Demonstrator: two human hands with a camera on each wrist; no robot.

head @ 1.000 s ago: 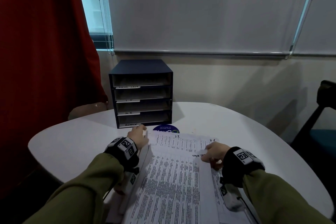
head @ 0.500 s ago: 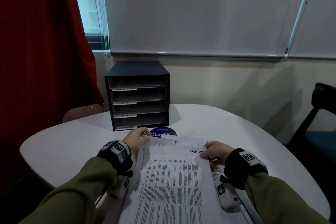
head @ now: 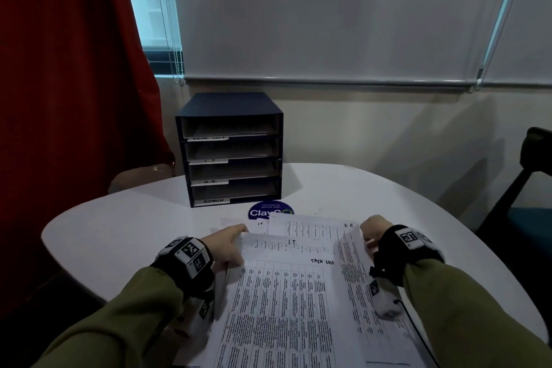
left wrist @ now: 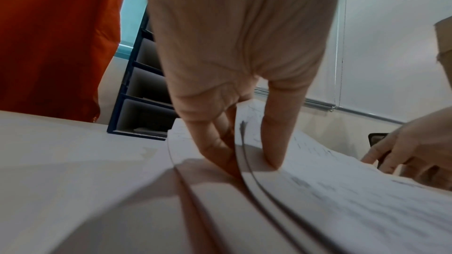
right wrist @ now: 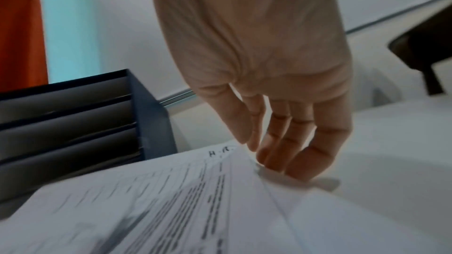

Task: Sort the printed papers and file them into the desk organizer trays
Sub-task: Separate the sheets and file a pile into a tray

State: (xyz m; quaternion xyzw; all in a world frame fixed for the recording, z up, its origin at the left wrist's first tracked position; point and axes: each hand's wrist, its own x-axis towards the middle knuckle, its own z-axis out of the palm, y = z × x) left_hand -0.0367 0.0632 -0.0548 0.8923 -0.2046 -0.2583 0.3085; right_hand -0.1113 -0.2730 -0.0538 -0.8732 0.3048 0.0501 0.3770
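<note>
A dark blue desk organizer (head: 229, 149) stands at the back of the white table (head: 119, 233), its stacked trays labelled TASK LIST, I.T., H.R. and ADMIN. A fanned pile of printed papers lies in front of me: a TASK LIST sheet (head: 286, 308) on top, an I.T. sheet (head: 286, 245) and an H.R. sheet (head: 313, 228) showing beyond it. My left hand (head: 236, 236) pinches the pile's left edge, thumb (left wrist: 271, 142) on top and fingers slid between sheets. My right hand (head: 369, 236) holds the right edge, its curled fingertips (right wrist: 281, 163) on the paper beside the H.R. mark.
A round blue ClayGo sticker (head: 270, 211) lies between the organizer and the papers. A red curtain (head: 74, 98) hangs at the left with a brown chair back (head: 140, 179) below it. A dark chair (head: 531, 188) stands off the table's right side.
My right hand slid from the top of the TASK LIST sheet out to the pile's right edge. The sheets fanned, showing more of the I.T. and H.R. headings. The left hand stays at the left edge.
</note>
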